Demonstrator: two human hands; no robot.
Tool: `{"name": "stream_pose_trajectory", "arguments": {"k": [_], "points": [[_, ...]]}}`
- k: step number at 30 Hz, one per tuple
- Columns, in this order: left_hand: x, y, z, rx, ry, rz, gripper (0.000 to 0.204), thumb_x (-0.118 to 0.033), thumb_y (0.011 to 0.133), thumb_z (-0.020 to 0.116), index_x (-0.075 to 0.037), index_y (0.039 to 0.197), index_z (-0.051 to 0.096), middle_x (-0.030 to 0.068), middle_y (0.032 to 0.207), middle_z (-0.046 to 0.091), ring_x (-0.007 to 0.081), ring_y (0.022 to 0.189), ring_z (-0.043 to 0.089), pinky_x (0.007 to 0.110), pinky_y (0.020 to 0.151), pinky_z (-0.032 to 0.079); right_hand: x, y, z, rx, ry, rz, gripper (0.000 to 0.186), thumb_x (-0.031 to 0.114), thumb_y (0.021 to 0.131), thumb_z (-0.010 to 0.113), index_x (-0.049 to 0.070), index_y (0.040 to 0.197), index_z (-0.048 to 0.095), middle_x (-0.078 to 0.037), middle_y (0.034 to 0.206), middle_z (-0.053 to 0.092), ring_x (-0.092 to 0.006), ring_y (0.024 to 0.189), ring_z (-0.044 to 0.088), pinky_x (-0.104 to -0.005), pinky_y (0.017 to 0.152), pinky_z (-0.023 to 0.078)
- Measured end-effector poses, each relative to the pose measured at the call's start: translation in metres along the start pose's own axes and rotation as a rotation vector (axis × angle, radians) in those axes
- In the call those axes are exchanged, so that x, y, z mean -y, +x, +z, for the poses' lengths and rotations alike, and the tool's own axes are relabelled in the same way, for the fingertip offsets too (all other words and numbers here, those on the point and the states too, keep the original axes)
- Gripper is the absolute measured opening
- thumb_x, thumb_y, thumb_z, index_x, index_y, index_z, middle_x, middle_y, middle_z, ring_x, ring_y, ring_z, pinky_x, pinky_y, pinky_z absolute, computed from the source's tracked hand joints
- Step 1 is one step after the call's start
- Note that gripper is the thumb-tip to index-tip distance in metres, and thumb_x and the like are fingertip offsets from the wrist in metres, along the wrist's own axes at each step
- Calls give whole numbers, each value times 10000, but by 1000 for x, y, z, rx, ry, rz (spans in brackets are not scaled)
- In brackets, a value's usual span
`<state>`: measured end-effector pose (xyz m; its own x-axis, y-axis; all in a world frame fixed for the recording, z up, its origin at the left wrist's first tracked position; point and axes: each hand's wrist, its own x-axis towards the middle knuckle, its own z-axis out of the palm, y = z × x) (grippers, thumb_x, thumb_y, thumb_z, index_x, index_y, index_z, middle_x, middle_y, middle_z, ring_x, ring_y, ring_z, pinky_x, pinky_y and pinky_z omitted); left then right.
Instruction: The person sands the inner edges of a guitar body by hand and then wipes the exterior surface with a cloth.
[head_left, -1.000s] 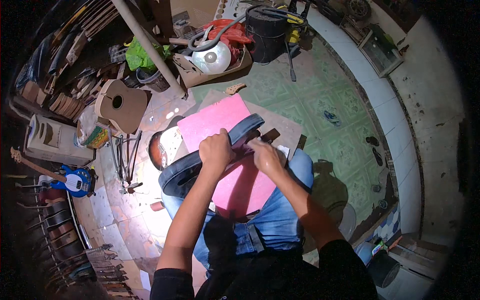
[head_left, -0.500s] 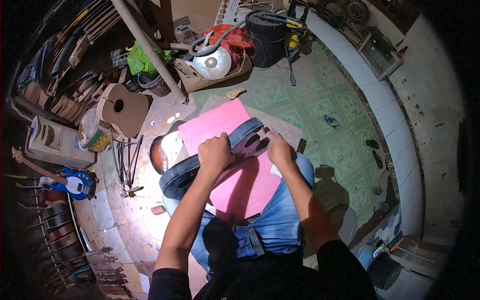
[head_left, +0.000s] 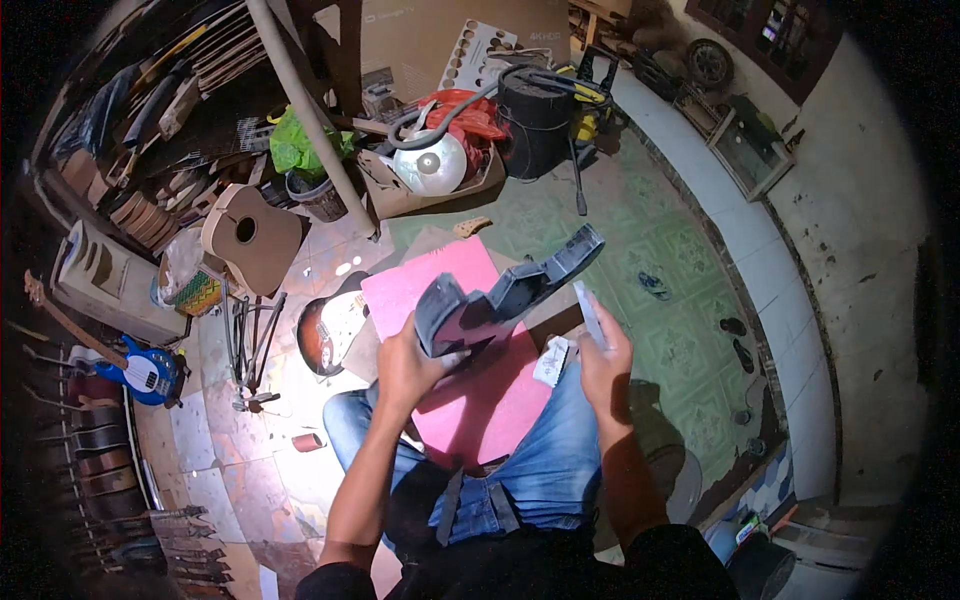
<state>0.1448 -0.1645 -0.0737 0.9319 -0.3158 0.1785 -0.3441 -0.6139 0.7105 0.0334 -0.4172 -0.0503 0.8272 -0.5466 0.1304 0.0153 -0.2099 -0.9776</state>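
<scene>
I see the left hand (head_left: 404, 368) gripping a dark, curved slab (head_left: 508, 287), tilted above a pink board (head_left: 495, 405); farther right, the right hand (head_left: 609, 360) holds a pale flat strip (head_left: 589, 312).

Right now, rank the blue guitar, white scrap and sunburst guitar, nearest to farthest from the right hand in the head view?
From the right hand:
1. White scrap: just left of it.
2. Sunburst guitar: left, past the pink board.
3. Blue guitar: far left.

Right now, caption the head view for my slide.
Left hand holding dark curved workpiece over pink board, right hand gripping pale strip.
</scene>
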Motion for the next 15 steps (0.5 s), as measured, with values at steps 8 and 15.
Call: {"name": "stream_pose_trajectory", "arguments": {"k": [8,15], "points": [[-4,-23,17,-91,-96,-105,584,-311,662,908,-53,1111,639,222,870,740,425,847,727,465,733,577,25,-6,4,119,-287,-248,458,-48,899,549,-41,1353,611,-205,1377,637,-301,1294,607,-358,1102,433],[-7,-31,14,-181,-378,-22,581,-172,659,880,-48,1160,613,184,973,749,326,915,760,403,795,581,43,9,23,281,-326,-350,470,-54,893,535,-15,1352,626,-194,1421,618,-294,1359,564,-358,1137,402]]}}
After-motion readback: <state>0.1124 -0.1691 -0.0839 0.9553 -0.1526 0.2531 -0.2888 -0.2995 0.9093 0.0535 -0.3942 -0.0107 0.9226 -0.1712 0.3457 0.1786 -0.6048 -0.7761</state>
